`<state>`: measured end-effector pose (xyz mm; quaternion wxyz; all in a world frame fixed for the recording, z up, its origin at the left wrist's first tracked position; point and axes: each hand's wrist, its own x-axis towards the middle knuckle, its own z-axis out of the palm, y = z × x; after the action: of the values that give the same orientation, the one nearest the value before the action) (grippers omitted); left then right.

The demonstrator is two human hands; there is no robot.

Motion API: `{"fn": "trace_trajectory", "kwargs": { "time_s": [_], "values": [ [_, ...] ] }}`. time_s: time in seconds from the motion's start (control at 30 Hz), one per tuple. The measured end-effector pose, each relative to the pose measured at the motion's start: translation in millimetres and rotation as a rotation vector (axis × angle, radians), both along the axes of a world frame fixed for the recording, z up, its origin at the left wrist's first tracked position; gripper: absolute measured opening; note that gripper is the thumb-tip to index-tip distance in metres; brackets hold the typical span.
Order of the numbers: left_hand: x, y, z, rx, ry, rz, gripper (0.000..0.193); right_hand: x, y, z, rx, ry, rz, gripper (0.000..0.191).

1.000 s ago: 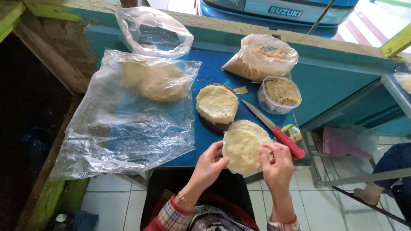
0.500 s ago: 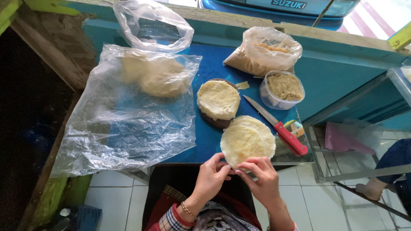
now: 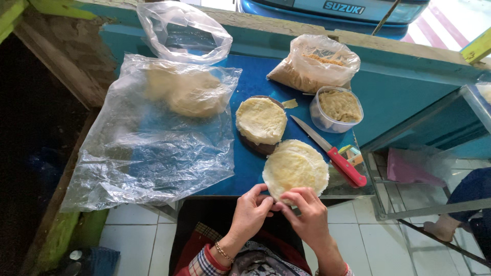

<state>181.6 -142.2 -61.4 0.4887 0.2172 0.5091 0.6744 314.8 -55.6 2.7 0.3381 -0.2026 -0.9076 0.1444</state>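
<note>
A pale yellow dough disc (image 3: 295, 166) lies flat at the near edge of the blue table (image 3: 255, 82). My left hand (image 3: 250, 210) and my right hand (image 3: 305, 214) both pinch its near rim, fingertips meeting at the edge. Just beyond it a second dough round (image 3: 261, 120) rests on a dark round plate. A red-handled knife (image 3: 330, 151) lies to the right of the discs, blade pointing away from me.
A large clear plastic sheet covering a lump of dough (image 3: 179, 92) spreads over the left of the table. A clear tub of filling (image 3: 338, 107) and a bag of brown crumbs (image 3: 314, 66) sit at the back right. A glass case (image 3: 434, 138) stands to the right.
My hands slid from the disc's sides down to its near rim and now meet there. The disc lies a little nearer the table edge.
</note>
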Motion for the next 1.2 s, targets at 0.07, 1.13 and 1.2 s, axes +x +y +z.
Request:
{"fn": "trace_trajectory", "kwargs": {
  "time_s": [0.07, 1.13, 1.2],
  "values": [
    [0.0, 0.7, -1.7, 0.024, -0.003, -0.012, 0.032, -2.5, -0.6, 1.7, 0.074, -0.015, 0.007, 0.024],
    [5.0, -4.9, 18.4, 0.095, 0.433, 0.107, 0.037, 0.9, 5.4, 12.1, -0.019, -0.101, -0.009, 0.013],
    [5.2, -5.8, 19.4, 0.08, 0.451, 0.106, 0.038, 0.5, 5.6, 10.8, -0.048, -0.096, -0.014, 0.012]
  ]
}}
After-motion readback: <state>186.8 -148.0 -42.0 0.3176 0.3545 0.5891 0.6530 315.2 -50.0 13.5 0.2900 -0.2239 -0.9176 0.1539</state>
